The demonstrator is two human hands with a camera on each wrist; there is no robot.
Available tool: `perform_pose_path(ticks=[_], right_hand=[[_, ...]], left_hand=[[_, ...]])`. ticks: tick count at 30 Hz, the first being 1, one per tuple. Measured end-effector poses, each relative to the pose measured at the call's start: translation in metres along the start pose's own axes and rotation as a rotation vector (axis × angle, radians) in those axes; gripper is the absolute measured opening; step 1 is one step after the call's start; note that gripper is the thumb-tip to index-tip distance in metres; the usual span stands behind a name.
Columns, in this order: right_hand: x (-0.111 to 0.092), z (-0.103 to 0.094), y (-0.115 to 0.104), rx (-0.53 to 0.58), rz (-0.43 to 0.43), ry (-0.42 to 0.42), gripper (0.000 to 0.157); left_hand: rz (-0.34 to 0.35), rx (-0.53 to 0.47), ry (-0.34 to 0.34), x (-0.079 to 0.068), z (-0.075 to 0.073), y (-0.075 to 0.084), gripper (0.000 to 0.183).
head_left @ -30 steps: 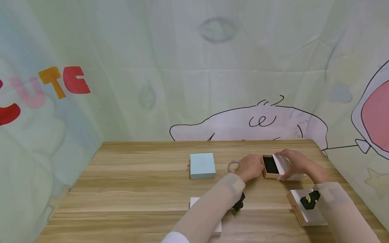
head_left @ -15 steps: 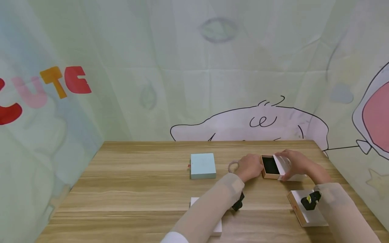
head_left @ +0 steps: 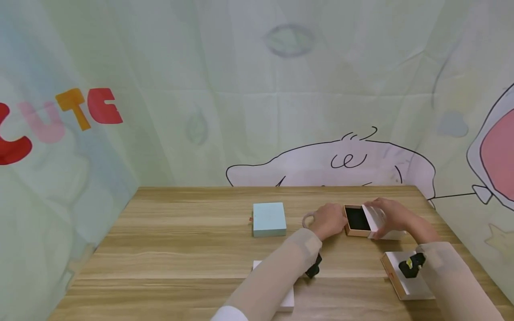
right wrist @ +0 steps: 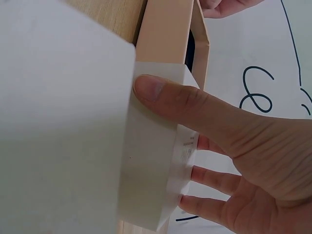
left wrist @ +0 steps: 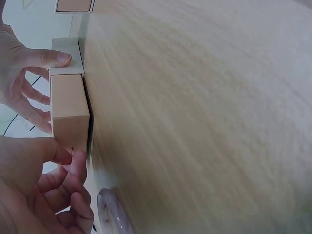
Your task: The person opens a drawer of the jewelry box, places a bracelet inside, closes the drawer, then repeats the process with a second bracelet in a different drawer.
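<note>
A slide-out box lies near the far right of the table, its orange-tan drawer [head_left: 357, 219] partly out of a white sleeve [right wrist: 151, 146]. The drawer's inside is black. My left hand [head_left: 330, 220] pinches the drawer's front end between thumb and forefinger, at a small pull tab [left wrist: 72, 150] mostly hidden by the fingertips. With the thumb on one side and fingers on the opposite side, my right hand [head_left: 390, 217] grips the sleeve. A pale, glossy bangle [left wrist: 114, 214] lies on the table just beside my left hand, partly hidden by it in the head view.
A light blue box [head_left: 269, 219] with a small red tab sits left of my left hand. Under my left forearm is a white box [head_left: 287, 301], partly covered. Another white and orange-tan box [head_left: 405, 278] lies beside my right forearm. Behind the wooden table [head_left: 180, 249] hangs a printed cloth [head_left: 241, 111].
My left hand has drawn the drawer slightly further left out of the sleeve. The right hand stays in place on the sleeve. The head view has shifted a little.
</note>
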State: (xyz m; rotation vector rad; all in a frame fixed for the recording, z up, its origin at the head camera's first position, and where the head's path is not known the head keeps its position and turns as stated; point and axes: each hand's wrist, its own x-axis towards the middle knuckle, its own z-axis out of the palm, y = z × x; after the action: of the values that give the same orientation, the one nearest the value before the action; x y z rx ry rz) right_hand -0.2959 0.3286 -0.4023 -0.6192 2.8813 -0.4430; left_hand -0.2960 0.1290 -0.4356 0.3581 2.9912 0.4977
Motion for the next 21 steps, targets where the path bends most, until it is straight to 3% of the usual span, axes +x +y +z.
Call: perform_pose_path(ticks=[21], right_hand=[[0.0001,-0.0011,-0.0019,-0.007,0.008,-0.009,0.094]], left_hand=[[0.001,0.002,-0.005,-0.0020,-0.0020,-0.0036,0.040]])
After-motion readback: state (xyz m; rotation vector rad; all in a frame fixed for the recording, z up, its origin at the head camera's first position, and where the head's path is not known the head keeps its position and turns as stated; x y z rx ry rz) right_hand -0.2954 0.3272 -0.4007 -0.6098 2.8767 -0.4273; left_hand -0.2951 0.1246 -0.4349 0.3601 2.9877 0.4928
